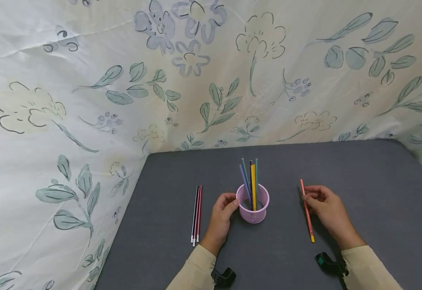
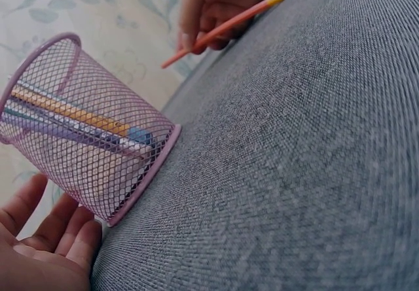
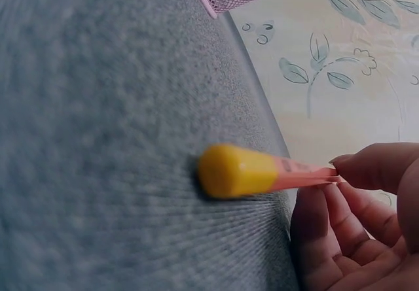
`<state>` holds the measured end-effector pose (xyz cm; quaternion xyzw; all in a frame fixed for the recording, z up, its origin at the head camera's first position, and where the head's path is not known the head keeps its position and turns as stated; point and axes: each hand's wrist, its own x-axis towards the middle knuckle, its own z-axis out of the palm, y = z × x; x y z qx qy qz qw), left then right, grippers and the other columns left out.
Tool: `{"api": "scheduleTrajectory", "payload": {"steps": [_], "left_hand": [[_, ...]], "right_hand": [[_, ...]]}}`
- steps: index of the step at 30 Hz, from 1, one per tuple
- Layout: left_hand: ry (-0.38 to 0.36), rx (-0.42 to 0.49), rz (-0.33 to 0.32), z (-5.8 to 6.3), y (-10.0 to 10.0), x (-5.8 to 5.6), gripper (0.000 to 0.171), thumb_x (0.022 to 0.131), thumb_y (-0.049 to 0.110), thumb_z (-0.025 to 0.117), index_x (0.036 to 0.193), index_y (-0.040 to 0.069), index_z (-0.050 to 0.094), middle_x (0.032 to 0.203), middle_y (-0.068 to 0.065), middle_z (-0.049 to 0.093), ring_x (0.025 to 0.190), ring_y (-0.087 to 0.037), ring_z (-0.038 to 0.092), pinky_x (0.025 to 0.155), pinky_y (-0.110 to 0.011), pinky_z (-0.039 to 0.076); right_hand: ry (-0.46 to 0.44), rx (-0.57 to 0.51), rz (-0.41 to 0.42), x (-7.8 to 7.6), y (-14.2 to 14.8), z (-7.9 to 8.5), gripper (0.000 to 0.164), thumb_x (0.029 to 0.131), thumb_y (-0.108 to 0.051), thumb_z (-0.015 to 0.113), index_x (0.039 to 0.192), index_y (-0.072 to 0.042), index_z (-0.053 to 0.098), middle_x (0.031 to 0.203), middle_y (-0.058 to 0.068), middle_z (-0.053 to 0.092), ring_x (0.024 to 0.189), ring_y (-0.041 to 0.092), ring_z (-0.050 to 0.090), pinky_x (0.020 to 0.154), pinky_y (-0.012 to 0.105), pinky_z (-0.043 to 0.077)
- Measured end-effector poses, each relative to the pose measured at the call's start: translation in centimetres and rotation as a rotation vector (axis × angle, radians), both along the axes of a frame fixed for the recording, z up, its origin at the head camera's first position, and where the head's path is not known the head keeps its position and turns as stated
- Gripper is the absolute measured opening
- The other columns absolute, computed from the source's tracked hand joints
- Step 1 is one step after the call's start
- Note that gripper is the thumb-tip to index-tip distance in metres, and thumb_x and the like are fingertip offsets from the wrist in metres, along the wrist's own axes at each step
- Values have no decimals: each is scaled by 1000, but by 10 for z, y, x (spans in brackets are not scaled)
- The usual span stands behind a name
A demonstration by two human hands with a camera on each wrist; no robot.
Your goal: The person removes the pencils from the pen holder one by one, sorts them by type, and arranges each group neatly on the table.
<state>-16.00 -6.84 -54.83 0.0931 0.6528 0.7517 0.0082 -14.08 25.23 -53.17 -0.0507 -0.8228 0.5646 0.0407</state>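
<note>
A pink mesh pencil cup (image 1: 254, 217) stands upright on the dark table, holding several pencils (image 1: 253, 181), yellow, purple, teal and dark ones. My left hand (image 1: 221, 219) is at the cup's left side, thumb and fingers touching it near the rim; in the left wrist view its fingers (image 2: 55, 225) lie loosely extended along the mesh. To the right, my right hand (image 1: 328, 211) pinches an orange pencil (image 1: 308, 219) between thumb and fingers. The pencil's yellow end (image 3: 236, 171) points toward me, at or just above the cloth.
Left of the cup, a few dark and red pencils (image 1: 197, 215) with white ends lie side by side. The dark grey cloth-covered table (image 1: 279, 257) meets a floral curtain (image 1: 211, 80) at its back and left edges. Dark wrist devices (image 1: 330, 264) are strapped below both hands.
</note>
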Motion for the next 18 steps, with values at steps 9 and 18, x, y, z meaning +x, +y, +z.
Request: {"api": "scheduleTrajectory", "payload": {"steps": [9,18], "left_hand": [[4,-9,-2,1,1,-2,30,105,14,65,124,-9,64,117,-12,68,110,-20,63,102,-30,48],[11,-4,0,1,3,-2,31,105,13,64,125,-11,63,118,-14,68,111,-20,62,101,-29,47]], "right_hand": [[21,16,-19,-1,1,2,38,111,-13,64,141,9,58,113,24,68,88,14,69,68,34,61],[36,21,-54,-3,1,1,35,111,-13,64,138,10,60,114,27,69,85,13,68,66,32,61]]}}
